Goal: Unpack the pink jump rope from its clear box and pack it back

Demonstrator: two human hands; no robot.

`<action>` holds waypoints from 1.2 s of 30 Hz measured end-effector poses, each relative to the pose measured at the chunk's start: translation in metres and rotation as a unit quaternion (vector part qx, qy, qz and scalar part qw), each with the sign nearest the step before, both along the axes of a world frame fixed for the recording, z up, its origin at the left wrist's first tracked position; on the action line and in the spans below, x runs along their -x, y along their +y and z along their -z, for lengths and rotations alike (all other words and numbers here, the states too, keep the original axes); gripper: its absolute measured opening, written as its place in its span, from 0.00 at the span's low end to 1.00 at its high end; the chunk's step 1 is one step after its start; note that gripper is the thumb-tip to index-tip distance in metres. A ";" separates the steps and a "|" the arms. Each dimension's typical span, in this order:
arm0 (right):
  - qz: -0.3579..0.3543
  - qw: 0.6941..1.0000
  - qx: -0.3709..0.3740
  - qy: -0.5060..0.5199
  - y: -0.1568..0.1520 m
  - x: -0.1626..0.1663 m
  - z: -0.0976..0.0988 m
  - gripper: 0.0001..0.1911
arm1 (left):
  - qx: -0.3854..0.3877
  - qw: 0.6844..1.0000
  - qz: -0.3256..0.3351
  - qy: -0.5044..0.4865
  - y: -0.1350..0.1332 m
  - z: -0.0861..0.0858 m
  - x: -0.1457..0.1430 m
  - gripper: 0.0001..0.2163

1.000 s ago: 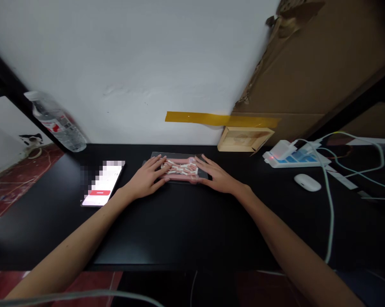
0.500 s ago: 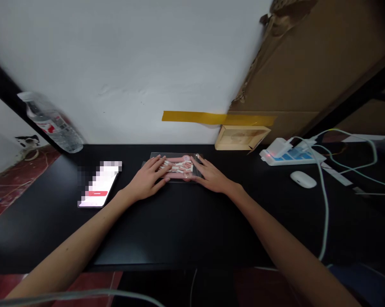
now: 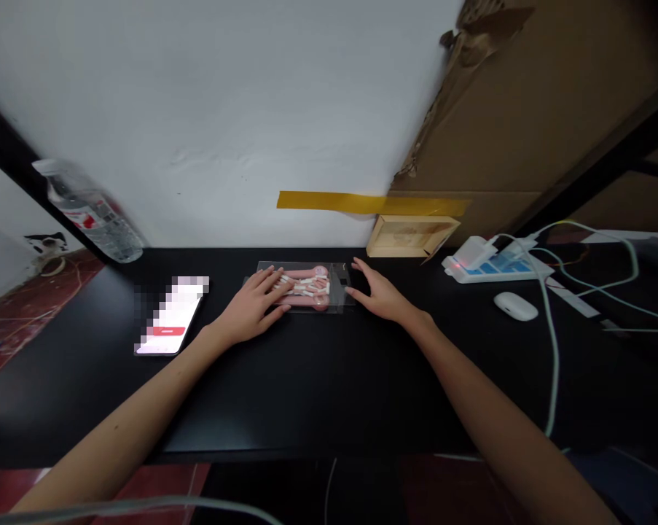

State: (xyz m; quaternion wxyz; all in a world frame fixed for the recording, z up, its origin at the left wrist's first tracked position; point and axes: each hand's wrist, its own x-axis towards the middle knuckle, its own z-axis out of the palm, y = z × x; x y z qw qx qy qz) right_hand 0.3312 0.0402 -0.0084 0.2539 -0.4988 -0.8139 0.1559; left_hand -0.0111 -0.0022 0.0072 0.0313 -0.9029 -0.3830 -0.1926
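Observation:
A clear plastic bag (image 3: 337, 295) lies flat on the black table (image 3: 307, 394), with pink and white pieces (image 3: 310, 286) showing through it. The pieces include long pink bars with round ends and several small white-and-pink parts; their kind I cannot tell. My left hand (image 3: 251, 306) rests on the left part of the bag, fingers stretched out over it. At the bag's right end is my right hand (image 3: 382, 293), its fingers and thumb apart, holding nothing. The thumb tip is at the bag's edge; whether it touches I cannot tell.
A lit phone (image 3: 170, 321) lies to the left, near a plastic bottle (image 3: 96, 219) at the back. A shallow wooden box (image 3: 380, 244) leans against the cardboard. To the right are a power strip (image 3: 492, 268) with plugs, a white earbud case (image 3: 516, 306) and trailing cables (image 3: 555, 364).
My right hand has slid to the right, off the bag's right part, and its fingers have spread. More of the bag's right end shows. My left hand has stayed in place.

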 end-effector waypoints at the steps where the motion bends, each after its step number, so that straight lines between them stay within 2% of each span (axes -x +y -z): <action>1: -0.004 1.000 0.010 0.011 0.000 0.002 0.000 0.43 | 0.001 1.000 0.001 -0.001 0.000 0.000 0.000 0.23; 7: -0.035 0.998 0.033 0.052 -0.004 0.017 -0.004 0.46 | 0.011 1.000 0.009 -0.005 0.001 -0.001 0.000 0.22; 11: -0.031 0.996 0.022 0.078 -0.005 0.018 -0.007 0.41 | 0.012 1.000 0.009 -0.008 0.001 0.000 0.001 0.22; 14: -0.061 0.993 0.041 0.095 -0.005 0.017 -0.008 0.38 | 0.003 1.000 0.012 -0.009 0.001 0.001 0.001 0.22; 19: -0.116 0.984 0.093 0.098 -0.006 0.014 -0.009 0.46 | -0.005 1.000 0.014 -0.006 0.002 0.001 0.001 0.22; 23: -0.146 0.981 0.101 0.075 -0.006 0.008 -0.012 0.51 | 0.002 1.000 0.014 -0.006 0.001 0.000 0.001 0.22; 29: -0.157 0.980 0.124 0.001 -0.009 -0.011 -0.020 0.59 | 0.011 1.000 0.014 -0.010 0.001 -0.001 0.001 0.22; 32: -0.132 0.980 0.146 -0.019 -0.012 -0.016 -0.021 0.62 | 0.013 1.000 0.012 -0.010 0.001 -0.001 0.001 0.23; 34: -0.102 0.983 0.151 -0.034 -0.012 -0.014 -0.019 0.62 | 0.013 1.000 0.010 -0.008 0.001 -0.001 0.001 0.23; 36: -0.080 0.987 0.136 -0.040 -0.011 -0.009 -0.015 0.57 | 0.012 1.000 0.009 -0.005 0.000 -0.002 0.001 0.22</action>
